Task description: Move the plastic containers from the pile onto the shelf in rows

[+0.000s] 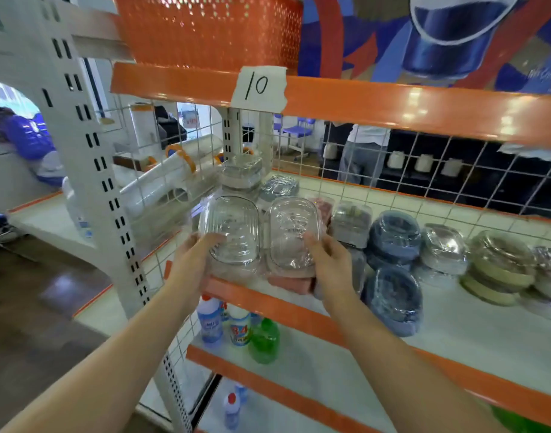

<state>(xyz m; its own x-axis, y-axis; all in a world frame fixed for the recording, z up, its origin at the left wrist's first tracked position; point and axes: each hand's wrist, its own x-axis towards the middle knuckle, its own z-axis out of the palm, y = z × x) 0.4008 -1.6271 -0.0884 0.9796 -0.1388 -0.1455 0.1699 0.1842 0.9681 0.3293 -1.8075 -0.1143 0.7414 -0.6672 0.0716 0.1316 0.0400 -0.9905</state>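
Two clear ribbed plastic containers stand side by side at the front left of the white shelf (455,326). My left hand (193,260) grips the left container (233,229) from its left side, thumb on its front. My right hand (327,260) grips the right container (294,232), which sits on pink lids or containers (289,284) at the shelf's front edge. Behind them stands a stack of clear containers (241,173). Rows of wrapped containers lie to the right: blue ones (392,295), clear ones (442,248) and beige ones (499,270).
An orange shelf rail with a paper tag reading 10 (258,85) runs overhead, an orange basket (205,26) above it. A wire grid (424,170) backs the shelf. Bottles (239,329) stand on the shelf below. Rolls of film (174,170) lie to the left. People stand behind.
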